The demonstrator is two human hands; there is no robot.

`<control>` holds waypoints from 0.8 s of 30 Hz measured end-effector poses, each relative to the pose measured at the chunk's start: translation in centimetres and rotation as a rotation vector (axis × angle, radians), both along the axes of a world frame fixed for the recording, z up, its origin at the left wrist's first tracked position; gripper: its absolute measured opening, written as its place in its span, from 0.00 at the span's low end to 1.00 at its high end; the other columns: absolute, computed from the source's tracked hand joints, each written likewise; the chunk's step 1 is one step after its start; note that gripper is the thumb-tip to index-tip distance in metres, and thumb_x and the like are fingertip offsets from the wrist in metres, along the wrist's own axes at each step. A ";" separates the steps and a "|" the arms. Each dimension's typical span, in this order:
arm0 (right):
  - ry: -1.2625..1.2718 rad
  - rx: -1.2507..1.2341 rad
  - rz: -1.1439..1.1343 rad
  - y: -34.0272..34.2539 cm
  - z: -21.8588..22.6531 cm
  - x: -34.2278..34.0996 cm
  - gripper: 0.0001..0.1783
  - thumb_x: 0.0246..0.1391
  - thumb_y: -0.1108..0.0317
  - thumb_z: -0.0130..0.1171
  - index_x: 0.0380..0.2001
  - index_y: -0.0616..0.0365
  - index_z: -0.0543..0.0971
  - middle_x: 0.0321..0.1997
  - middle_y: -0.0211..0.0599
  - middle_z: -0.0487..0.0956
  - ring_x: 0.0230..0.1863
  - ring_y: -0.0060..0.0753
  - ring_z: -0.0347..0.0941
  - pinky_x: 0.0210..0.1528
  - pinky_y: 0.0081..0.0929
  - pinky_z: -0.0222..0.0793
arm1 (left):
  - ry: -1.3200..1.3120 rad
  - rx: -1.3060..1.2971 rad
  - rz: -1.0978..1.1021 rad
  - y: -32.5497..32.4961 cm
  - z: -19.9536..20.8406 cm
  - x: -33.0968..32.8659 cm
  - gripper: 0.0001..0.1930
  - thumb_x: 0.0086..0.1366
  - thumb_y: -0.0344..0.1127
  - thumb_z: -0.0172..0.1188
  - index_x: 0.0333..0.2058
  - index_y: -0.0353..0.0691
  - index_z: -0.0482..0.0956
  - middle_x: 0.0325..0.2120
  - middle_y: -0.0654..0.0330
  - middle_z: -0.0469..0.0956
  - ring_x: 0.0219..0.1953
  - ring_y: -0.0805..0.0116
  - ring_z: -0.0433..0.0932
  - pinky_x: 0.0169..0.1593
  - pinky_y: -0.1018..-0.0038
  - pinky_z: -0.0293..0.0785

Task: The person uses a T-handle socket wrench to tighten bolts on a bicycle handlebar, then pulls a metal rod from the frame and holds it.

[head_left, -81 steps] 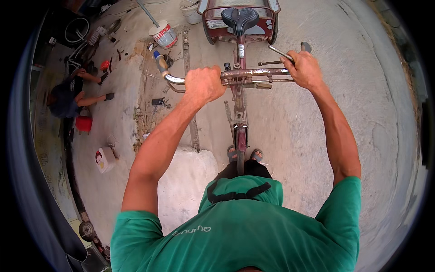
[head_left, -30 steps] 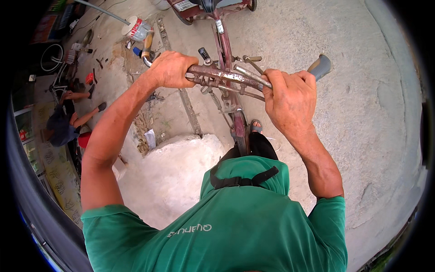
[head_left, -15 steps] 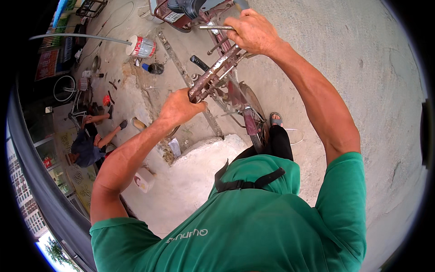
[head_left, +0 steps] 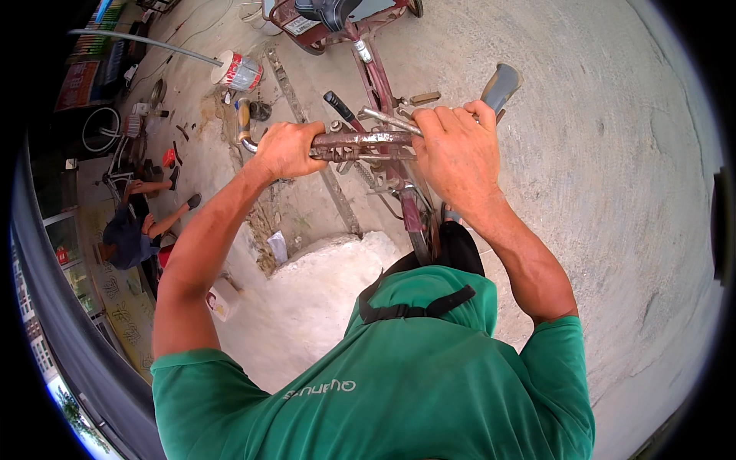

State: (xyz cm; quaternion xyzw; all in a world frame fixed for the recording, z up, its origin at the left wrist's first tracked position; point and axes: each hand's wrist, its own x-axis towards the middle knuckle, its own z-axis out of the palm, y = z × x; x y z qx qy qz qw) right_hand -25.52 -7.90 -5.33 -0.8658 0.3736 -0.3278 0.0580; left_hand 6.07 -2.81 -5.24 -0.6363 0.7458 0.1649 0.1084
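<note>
My left hand (head_left: 287,149) is closed around the left part of a rusty handlebar (head_left: 364,139), which belongs to a dark red pedal tricycle. My right hand (head_left: 458,153) wraps over the right part of the same bar. From under its fingers a slim metal rod (head_left: 389,119) points left; I cannot tell whether the hand holds it or it is fixed to the bar. Beyond the right hand sticks out a grey handlebar grip (head_left: 502,86), and beyond the left a tan grip (head_left: 244,119). Below the bar stands the front wheel (head_left: 422,245), close to my legs.
The tricycle's black saddle (head_left: 330,11) and red cargo bed (head_left: 303,34) are at the far end. Left of it stand a red and white bucket (head_left: 238,70) and a metal strip (head_left: 295,100) on the ground. Another person (head_left: 130,230) sits at the left beside a bicycle wheel (head_left: 101,129).
The handlebar has turned clockwise and now lies nearly crosswise. My right hand has come nearer with it, while my left hand has gone farther away and left. Both keep their hold.
</note>
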 end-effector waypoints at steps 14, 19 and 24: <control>0.048 0.187 0.178 -12.8 -4.6 4.5 0.11 0.62 0.60 0.60 0.35 0.56 0.80 0.28 0.45 0.84 0.38 0.50 0.82 0.67 0.44 0.64 | -0.011 0.207 0.578 1.9 2.8 -7.2 0.29 0.56 0.55 0.66 0.50 0.39 0.84 0.37 0.45 0.87 0.43 0.45 0.87 0.52 0.53 0.81; 0.042 0.114 0.022 -6.1 -2.7 1.2 0.07 0.57 0.65 0.64 0.33 0.55 0.80 0.28 0.41 0.83 0.36 0.44 0.82 0.62 0.45 0.64 | -0.085 0.133 0.331 1.3 1.4 -4.3 0.28 0.55 0.53 0.69 0.50 0.40 0.81 0.38 0.47 0.87 0.42 0.44 0.86 0.48 0.52 0.80; 0.088 0.067 -0.020 3.8 1.0 -0.5 0.07 0.47 0.70 0.67 0.30 0.52 0.79 0.27 0.35 0.73 0.33 0.40 0.75 0.55 0.44 0.63 | 0.047 -0.221 -0.169 -0.4 -1.8 1.1 0.21 0.52 0.51 0.71 0.37 0.44 0.76 0.28 0.54 0.84 0.33 0.48 0.85 0.39 0.53 0.80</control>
